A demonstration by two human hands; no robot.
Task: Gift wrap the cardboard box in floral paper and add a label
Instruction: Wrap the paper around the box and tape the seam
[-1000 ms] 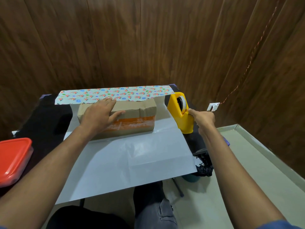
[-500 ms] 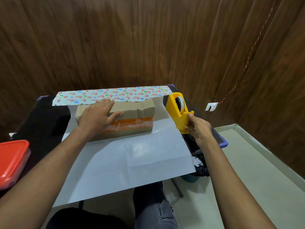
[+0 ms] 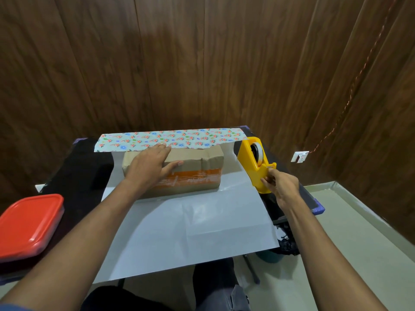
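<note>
Head view: the cardboard box (image 3: 179,173) lies long axis left-right on the floral paper (image 3: 190,223), far centre of the surface. The left hand (image 3: 149,168) presses spread on it; the right hand (image 3: 280,184) pinches at the tape dispenser (image 3: 254,162), just right.

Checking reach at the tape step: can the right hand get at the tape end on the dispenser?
Probably yes: the right hand already pinches at the dispenser front, nothing between.

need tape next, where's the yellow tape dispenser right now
In the head view, the yellow tape dispenser stands on the table's right side, just right of the cardboard box, with the right hand at its near end.
</note>
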